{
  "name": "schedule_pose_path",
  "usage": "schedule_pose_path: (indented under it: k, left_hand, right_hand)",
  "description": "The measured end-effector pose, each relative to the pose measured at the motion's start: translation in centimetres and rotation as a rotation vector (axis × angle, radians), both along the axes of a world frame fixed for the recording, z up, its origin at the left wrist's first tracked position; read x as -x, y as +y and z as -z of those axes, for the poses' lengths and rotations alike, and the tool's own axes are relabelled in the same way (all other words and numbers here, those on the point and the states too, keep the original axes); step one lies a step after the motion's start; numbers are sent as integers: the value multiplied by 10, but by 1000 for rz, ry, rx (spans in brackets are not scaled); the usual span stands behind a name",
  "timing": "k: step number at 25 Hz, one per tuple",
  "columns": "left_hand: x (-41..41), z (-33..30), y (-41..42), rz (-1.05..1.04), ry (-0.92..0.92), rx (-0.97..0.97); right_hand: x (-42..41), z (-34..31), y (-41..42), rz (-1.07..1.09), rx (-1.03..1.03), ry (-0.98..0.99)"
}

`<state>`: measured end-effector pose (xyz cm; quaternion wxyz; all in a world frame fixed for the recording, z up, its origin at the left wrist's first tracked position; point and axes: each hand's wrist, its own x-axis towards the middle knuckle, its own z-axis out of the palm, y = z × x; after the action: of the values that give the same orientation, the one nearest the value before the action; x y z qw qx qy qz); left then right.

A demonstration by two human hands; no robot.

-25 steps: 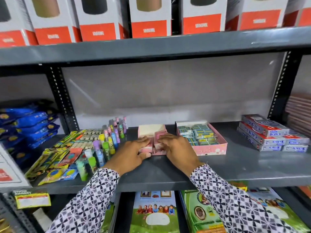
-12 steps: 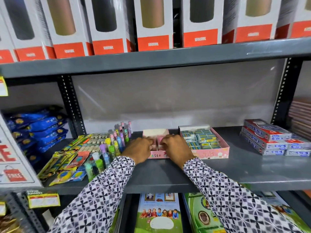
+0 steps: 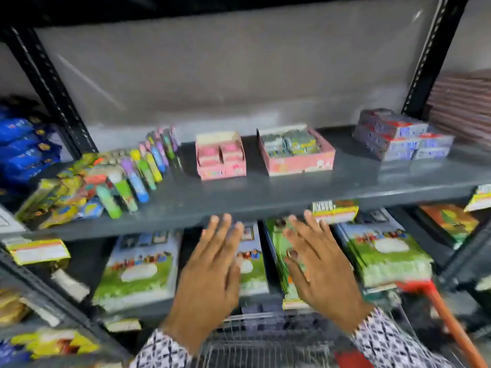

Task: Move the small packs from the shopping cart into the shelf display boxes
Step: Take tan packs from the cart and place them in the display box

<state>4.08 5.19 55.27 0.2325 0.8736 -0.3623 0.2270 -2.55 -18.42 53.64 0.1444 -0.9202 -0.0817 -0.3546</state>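
My left hand (image 3: 210,272) and right hand (image 3: 318,266) are bare, with no rings showing. Both wrists end in long sleeves (image 3: 159,351). The fabric is white, printed with a small dark repeating geometric pattern.

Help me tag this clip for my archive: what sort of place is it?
Most likely a stationery or general shop aisle: a grey metal shelf holds pink display boxes of small packs, yellow price labels hang on its edge, and a wire shopping cart sits below.
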Motion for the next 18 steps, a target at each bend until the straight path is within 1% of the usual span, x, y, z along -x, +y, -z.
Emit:
schedule_pose_path:
  k: [1,3,4,5,7,10,13,16,18]
  left_hand:
    - [18,33,-5,35,54,-75]
    - [37,104,-19,69,218,-222]
    - [41,143,-26,68,338,-270]
    - [38,172,-30,54,447,-292]
    - [36,243,-37,43,628,-342]
    - [47,339,-43,46,751,-491]
    - [64,432,-51,23,882,-608]
    - [81,507,-50,-148,973,-751]
    - [91,546,-49,-266,1043,-823]
  right_hand:
    - [21,29,-4,2,36,105]
    - [45,91,-17,42,105,415]
    - [52,125,-23,54,107,575]
    - [53,148,-28,72,82,680]
    - [57,213,-40,96,15,849]
    - [69,310,-46,103,-43,1090]
    - [98,415,-44,75,-130,1250]
    - [125,498,-34,6,-31,1451]
    - [135,534,-22,-43,41,1573]
